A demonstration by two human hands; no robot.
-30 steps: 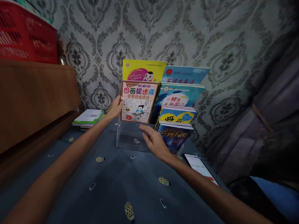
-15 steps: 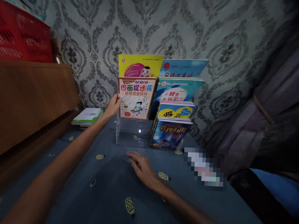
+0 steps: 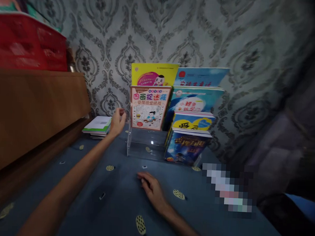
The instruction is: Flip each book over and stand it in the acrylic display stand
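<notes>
Orange-bordered picture book (image 3: 149, 107) stands upright in the second tier of a clear acrylic rack (image 3: 145, 145), left column, cover facing out, with a yellow book (image 3: 153, 75) in the tier behind it and the lowest front tier of that column showing only clear plastic. Left hand (image 3: 117, 122) is raised just beside the book's left edge, apart from it, fingers loosely curled, nothing in the grip; a small gap shows between fingertips and cover. Right hand (image 3: 150, 188) lies palm down on the blue patterned cloth (image 3: 116, 207) in front of the rack, fingers half spread and relaxed, holding nothing, well apart from the book. Right column of the rack holds four books stepped front to back: dark blue book (image 3: 188, 147) at the front, yellow-and-blue book (image 3: 193, 121) behind, light blue book (image 3: 195, 100) above that, another blue book (image 3: 200, 77) at the back. Small stack of white and green booklets (image 3: 98, 125) lies flat on the cloth left of the rack, near the left hand. Brown wooden board (image 3: 33, 115) runs along the left side with a red crate (image 3: 26, 44) on top. Grey damask wallpaper (image 3: 162, 30) behind everything. Blurred-out flat object (image 3: 226, 188) sits on the cloth right of the rack; what it is cannot be told. Dark curtain (image 3: 283, 131) at far right.
</notes>
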